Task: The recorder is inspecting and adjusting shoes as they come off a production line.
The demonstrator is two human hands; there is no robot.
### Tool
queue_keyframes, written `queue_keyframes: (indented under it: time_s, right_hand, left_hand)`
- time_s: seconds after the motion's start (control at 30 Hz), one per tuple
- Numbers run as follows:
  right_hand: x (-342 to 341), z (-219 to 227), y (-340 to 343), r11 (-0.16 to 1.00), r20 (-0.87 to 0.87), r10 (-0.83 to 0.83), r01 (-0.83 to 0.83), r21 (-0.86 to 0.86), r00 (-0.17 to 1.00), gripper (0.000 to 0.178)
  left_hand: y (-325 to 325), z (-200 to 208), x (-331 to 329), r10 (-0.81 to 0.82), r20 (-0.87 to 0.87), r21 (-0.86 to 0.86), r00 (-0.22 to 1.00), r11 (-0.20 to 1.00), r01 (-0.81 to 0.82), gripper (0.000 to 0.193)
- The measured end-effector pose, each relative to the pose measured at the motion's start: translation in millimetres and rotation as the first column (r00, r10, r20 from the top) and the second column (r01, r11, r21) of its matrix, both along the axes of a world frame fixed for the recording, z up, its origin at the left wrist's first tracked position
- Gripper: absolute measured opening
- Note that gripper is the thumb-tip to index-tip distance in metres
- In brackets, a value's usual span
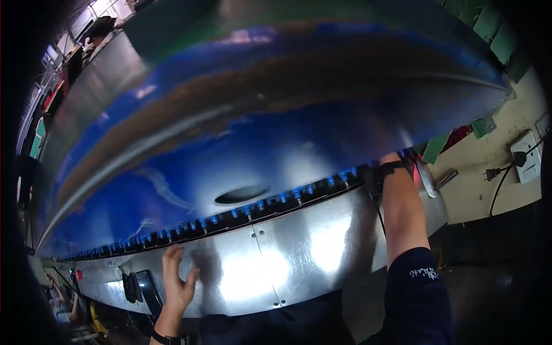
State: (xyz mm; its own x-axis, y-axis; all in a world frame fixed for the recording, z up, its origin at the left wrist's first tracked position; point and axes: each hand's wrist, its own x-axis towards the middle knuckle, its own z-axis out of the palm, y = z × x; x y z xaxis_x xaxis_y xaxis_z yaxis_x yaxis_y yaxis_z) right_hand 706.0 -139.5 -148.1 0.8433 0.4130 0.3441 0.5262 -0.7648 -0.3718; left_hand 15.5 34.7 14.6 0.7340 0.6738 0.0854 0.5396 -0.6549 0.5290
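A long blue machine cover, worn and brown along its ridge, spans the view in front of me. It has an oval hole near its lower edge. Below the cover runs a row of small blue and black parts, just above a shiny steel panel. My left hand hovers before the panel's left part, fingers apart and holding nothing. My right forearm reaches up to the right end of the cover. My right hand is hidden behind the cover's edge, so its fingers do not show.
A wall socket with a black plug and dangling cord is at the far right. Nearby, a metal handle juts out beside green metal pieces. A red-capped clear bottle lies at the left. Another person is at the upper left.
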Motion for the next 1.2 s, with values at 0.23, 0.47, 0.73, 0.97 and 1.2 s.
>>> queue_keyframes:
  time_s: [0.23,0.47,0.73,0.97,1.2]
  right_hand:
    - [-124.2,84.8,-0.2,0.987,-0.475,-0.117,0.157,0.046,0.872,0.082]
    - [-342.1,103.6,-160.2,0.233,-0.553,0.821,0.8,0.554,0.144,0.033]
    - [-494.6,96.6,-222.0,0.561,-0.577,0.485,0.272,0.782,0.657,0.059]
    - [-459.2,154.2,-233.9,0.896,0.071,0.361,-0.367,0.251,0.93,0.043]
    - [-525.3,331.0,-202.2,0.512,0.466,0.523,-0.7,0.498,0.713,0.034]
  left_hand:
    - [-58.6,192.2,136.1,-0.687,0.051,0.578,0.724,0.612,0.54,0.047]
    - [26.8,312.9,258.8,-0.429,0.061,0.606,0.901,0.733,0.308,0.061]
    - [19.2,319.9,150.3,-0.258,0.287,0.411,0.922,0.903,0.125,0.046]
    - [-185.3,243.6,-37.3,-0.525,0.272,0.621,0.807,0.736,0.269,0.034]
    - [-319.2,29.3,-196.2,-0.32,-0.068,0.047,0.945,0.945,0.324,0.03]
